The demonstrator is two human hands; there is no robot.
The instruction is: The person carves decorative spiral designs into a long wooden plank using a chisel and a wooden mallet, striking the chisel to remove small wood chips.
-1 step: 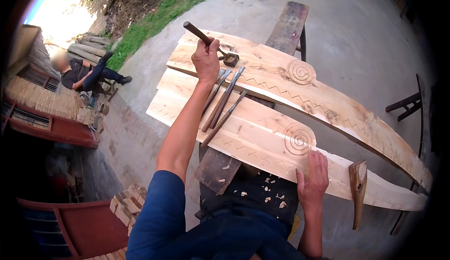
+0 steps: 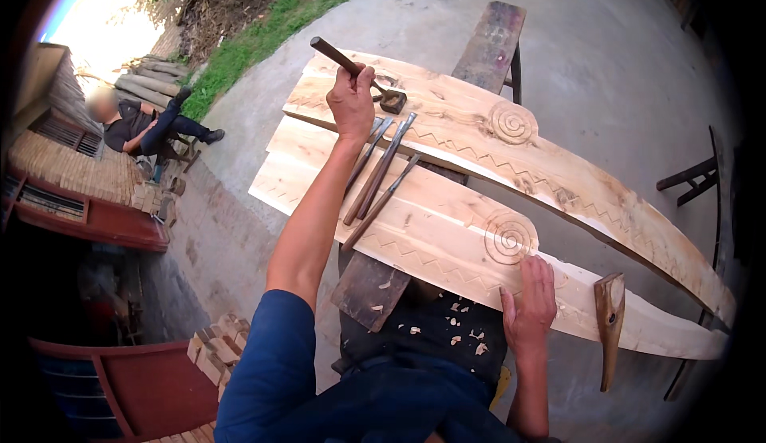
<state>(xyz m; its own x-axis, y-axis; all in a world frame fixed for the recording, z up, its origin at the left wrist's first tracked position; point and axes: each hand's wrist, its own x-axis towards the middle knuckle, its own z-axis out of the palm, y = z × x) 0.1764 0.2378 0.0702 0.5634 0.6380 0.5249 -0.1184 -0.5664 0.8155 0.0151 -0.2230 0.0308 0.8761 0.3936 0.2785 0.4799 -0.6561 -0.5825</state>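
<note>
My left hand (image 2: 351, 108) is wrapped round the dark handle of a hammer (image 2: 335, 56), whose square head rests on the far carved plank (image 2: 447, 108). My right hand (image 2: 530, 307) lies with fingers stretched out on the edge of the near carved plank (image 2: 447, 211), just below its carved spiral (image 2: 511, 237). Several chisels lie across the near plank beside my left forearm, among them a wooden-handled chisel (image 2: 381, 203). Right of my right hand, a curved brown wooden piece (image 2: 610, 323) with a dark hole sits across the near plank.
A worn bench (image 2: 371, 287) supports the planks, and its other end (image 2: 491, 44) sticks out behind. Wood chips (image 2: 456, 339) lie on my dark apron. At the far left a person (image 2: 140, 124) sits near stacked logs (image 2: 152, 80). Bricks (image 2: 215, 347) are piled at lower left.
My right hand has shifted very slightly left along the near plank. My left hand and the hammer stay practically where they were.
</note>
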